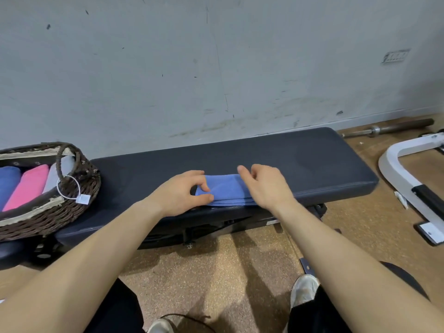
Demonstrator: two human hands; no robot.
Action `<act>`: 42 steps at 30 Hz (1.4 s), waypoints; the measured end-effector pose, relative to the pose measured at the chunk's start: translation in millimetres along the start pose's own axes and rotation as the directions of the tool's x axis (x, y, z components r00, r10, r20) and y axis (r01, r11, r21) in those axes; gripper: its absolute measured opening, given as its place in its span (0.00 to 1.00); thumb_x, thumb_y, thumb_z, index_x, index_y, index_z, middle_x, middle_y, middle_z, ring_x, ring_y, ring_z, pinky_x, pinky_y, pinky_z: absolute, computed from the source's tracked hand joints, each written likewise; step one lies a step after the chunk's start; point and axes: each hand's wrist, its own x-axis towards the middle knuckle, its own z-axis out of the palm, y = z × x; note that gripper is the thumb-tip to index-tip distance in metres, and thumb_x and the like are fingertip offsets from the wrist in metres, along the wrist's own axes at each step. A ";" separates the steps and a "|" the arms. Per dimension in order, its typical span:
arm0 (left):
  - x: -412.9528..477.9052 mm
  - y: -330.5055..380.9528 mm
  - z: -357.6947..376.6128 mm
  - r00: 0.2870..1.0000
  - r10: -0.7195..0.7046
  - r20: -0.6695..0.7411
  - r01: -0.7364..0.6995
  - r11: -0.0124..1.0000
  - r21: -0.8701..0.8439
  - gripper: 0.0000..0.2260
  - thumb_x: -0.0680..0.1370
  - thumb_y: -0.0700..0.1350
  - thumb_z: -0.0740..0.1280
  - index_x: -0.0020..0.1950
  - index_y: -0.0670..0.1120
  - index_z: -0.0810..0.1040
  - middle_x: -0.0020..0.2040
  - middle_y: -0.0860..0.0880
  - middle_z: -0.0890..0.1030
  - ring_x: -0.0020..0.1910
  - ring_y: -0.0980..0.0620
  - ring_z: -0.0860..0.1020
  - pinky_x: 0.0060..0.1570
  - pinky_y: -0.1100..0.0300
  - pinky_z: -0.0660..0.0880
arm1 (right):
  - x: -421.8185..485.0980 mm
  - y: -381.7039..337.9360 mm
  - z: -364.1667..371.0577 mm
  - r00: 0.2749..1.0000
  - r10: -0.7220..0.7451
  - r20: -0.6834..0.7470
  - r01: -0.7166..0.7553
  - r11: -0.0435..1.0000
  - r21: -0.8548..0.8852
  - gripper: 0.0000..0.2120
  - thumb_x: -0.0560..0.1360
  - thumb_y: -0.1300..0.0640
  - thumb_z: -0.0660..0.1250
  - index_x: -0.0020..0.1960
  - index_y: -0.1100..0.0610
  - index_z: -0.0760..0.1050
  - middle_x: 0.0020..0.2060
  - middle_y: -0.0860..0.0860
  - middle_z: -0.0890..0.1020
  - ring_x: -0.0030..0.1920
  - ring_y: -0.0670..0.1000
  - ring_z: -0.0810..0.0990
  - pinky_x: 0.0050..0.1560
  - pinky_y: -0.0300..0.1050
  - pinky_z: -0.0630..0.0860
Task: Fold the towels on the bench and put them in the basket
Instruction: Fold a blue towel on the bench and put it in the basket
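1. Blue towel [228,188] lies on the black bench [312,162], near the front edge, about mid-bench. It's folded into a narrow strip w/ layered edges showing along the near side.
2. Left hand [180,192] is at the strip's left end: thumb lies on top of the cloth, fingers curl down at the edge, pinching that end.
3. Right hand [266,186] sits over the strip's right end, fingers loosely curled, index finger raised. Can't tell if it grips the cloth or just hovers; that end is hidden under it.
4. Wicker basket [72,207] stands on the bench's left end, well apart from the hands. Inside, side by side: a dark blue towel [8,181], a pink towel [28,186], a grey towel [54,174], all folded. A white tag [83,199] hangs from the handle.
5. Barbell [389,128] lies on the floor by the wall, far right; a white metal frame [394,169] is in front of it.
6. Person's light shoes [304,288] are on the speckled floor [216,272] in front of the bench.
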 end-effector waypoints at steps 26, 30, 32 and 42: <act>59.7 44.2 23.4 0.909 -0.211 -0.360 0.245 0.968 0.051 0.15 0.82 0.56 0.55 0.57 0.51 0.78 0.59 0.50 0.77 0.59 0.46 0.74 0.56 0.48 0.72 | -6.1 -6.0 56.8 0.964 -0.251 0.082 0.262 0.864 -0.430 0.32 0.80 0.42 0.39 0.76 0.56 0.62 0.72 0.53 0.69 0.73 0.56 0.66 0.76 0.58 0.57; 66.8 20.8 47.5 0.912 -0.247 -0.327 0.313 0.935 0.166 0.21 0.82 0.58 0.49 0.63 0.52 0.77 0.67 0.50 0.74 0.70 0.47 0.68 0.69 0.44 0.64 | -2.2 3.9 49.9 0.952 -0.289 0.096 0.305 0.899 -0.314 0.30 0.82 0.44 0.42 0.78 0.57 0.60 0.75 0.52 0.67 0.75 0.53 0.63 0.78 0.54 0.54; 65.3 14.2 53.9 0.910 -0.199 -0.363 0.292 0.930 0.224 0.23 0.81 0.58 0.47 0.63 0.52 0.76 0.69 0.49 0.73 0.71 0.47 0.68 0.70 0.42 0.64 | -0.9 11.1 46.5 0.945 -0.313 0.099 0.328 0.912 -0.248 0.26 0.84 0.46 0.47 0.78 0.57 0.61 0.75 0.52 0.68 0.75 0.52 0.63 0.78 0.51 0.53; 43.4 16.8 47.7 0.966 0.141 -0.216 -0.056 0.932 0.358 0.30 0.80 0.66 0.44 0.60 0.51 0.79 0.58 0.55 0.80 0.59 0.50 0.75 0.58 0.53 0.73 | -5.9 17.7 38.5 0.931 -0.305 0.202 0.348 0.907 -0.236 0.30 0.83 0.41 0.47 0.80 0.56 0.52 0.77 0.53 0.60 0.78 0.56 0.55 0.78 0.56 0.53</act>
